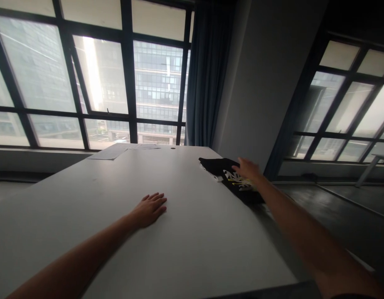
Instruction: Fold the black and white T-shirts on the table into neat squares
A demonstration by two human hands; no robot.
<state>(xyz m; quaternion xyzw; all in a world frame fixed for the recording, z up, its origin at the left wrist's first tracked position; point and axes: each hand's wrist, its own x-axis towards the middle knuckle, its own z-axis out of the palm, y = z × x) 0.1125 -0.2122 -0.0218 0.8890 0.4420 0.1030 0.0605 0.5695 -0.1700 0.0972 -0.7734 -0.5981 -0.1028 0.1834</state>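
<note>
My left hand (153,209) lies flat on the white table (185,232), palm down with its fingers spread, holding nothing. At the table's right edge is a folded black cloth (214,165), probably a garment, with a white and yellow print and a white strip along its left side. Part of it hangs over the edge. My right hand (248,169) is over the far right part of this cloth, slightly blurred, its fingers apart. Whether the fingertips touch the fabric I cannot tell.
Sheets of paper (112,153) lie at the table's far left end, and a small dark round hole (173,148) shows in its far edge. Beyond stand large windows, a blue curtain (206,79) and a grey pillar (257,83). Another table (380,157) is at far right.
</note>
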